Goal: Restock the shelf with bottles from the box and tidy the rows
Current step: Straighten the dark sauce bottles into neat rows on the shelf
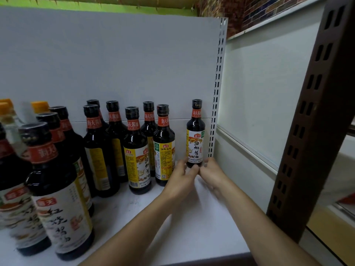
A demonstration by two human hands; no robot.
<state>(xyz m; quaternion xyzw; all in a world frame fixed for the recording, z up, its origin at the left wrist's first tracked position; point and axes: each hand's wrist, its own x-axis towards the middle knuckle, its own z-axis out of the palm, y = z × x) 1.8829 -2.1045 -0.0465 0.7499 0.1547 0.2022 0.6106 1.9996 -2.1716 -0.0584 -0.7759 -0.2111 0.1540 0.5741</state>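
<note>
two hands, one soy sauce bottle [196, 135] just left of the slotted upright [217, 93]
left hand [180, 176] and right hand [212, 174] grip its base, fingers blurred; six like bottles [136, 150] stand farther left of the upright, four larger ones [57, 198] beyond, one cut off.

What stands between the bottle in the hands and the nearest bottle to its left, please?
No bottle: in the head view the gap between the held bottle and its neighbour shows only back panel, with the left hand below.
</note>
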